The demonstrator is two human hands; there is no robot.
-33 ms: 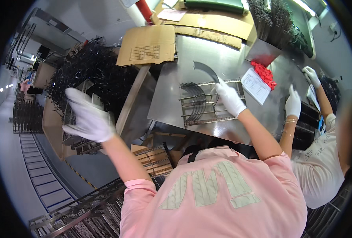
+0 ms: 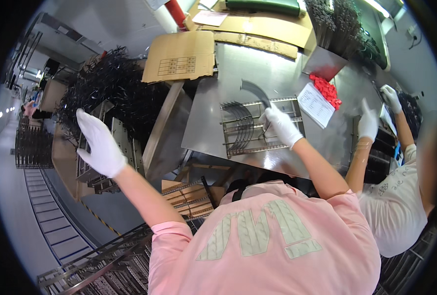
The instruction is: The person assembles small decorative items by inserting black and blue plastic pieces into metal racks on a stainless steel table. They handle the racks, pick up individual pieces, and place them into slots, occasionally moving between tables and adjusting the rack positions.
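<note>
A tan-walled bin (image 2: 64,164) is heaped with tangled glossy black strips (image 2: 125,86); the white-gloved left hand (image 2: 100,143) is held flat there, thumb spread. On the grey metal tabletop (image 2: 203,118), curved black blades (image 2: 240,127) are lined up in a rectangular metal rack (image 2: 257,149). Over its far edge, a curved dark-grey strip (image 2: 255,90) is pinched by the white-gloved right hand (image 2: 281,127), long axis slanted, free tip up-left. Thin dark rods (image 2: 336,29) are packed into a grey box (image 2: 322,63).
</note>
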